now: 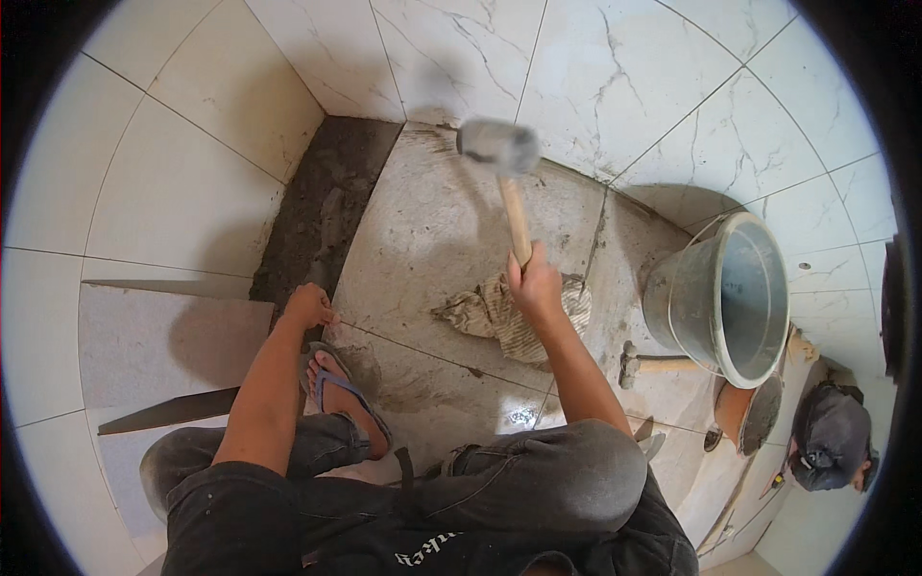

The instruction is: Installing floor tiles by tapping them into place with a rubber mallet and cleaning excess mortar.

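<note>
My right hand [535, 285] grips the wooden handle of a mallet [499, 147]. Its grey head, slightly blurred, is raised above a large pale floor tile [423, 221]. At the left edge of that tile, my left hand [308, 305] is low with its fingers curled together, close to a tile joint. Whatever those fingers pinch, if anything, is too small to make out. Dark wet mortar [317, 197] fills the strip between the tile and the left wall. A crumpled striped cloth [490, 312] lies on the floor tiles, partly behind my right forearm.
A grey bucket [682, 298] leans tilted on the right, beside a hammer [663, 365] on the floor. Nearer me are an orange container [735, 415] and a black bag [831, 437]. Loose tiles [173, 336] lean at the left wall. My sandalled foot [351, 398] is near my left hand.
</note>
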A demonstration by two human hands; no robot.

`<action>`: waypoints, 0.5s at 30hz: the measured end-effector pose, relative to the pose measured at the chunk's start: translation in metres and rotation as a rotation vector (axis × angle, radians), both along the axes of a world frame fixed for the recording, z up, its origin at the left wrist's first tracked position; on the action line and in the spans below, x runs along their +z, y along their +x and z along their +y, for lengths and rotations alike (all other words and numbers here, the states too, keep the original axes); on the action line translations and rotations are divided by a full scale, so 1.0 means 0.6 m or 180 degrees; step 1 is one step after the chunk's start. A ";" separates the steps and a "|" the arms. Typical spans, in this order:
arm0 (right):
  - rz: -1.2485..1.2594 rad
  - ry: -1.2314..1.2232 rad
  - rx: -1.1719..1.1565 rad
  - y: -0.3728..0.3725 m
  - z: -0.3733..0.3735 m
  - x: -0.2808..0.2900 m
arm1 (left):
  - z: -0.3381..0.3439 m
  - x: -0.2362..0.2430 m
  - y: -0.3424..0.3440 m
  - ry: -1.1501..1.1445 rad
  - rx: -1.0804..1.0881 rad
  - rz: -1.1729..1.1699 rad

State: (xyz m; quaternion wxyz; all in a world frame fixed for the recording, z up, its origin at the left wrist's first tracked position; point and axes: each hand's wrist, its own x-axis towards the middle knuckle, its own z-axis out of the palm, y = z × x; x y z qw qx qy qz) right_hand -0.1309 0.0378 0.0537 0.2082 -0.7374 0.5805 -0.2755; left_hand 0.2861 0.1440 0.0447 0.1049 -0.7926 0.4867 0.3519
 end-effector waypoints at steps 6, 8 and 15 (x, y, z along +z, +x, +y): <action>-0.0017 0.0085 0.0012 -0.014 0.009 -0.008 | 0.015 -0.004 0.016 -0.0131 0.0070 0.0069; -0.0046 0.0080 -0.0124 0.001 0.025 -0.001 | 0.026 -0.022 0.042 -0.0148 0.0080 0.0160; 0.0581 0.0319 0.0113 -0.036 0.019 -0.044 | 0.015 -0.046 0.065 0.0022 0.0093 0.0179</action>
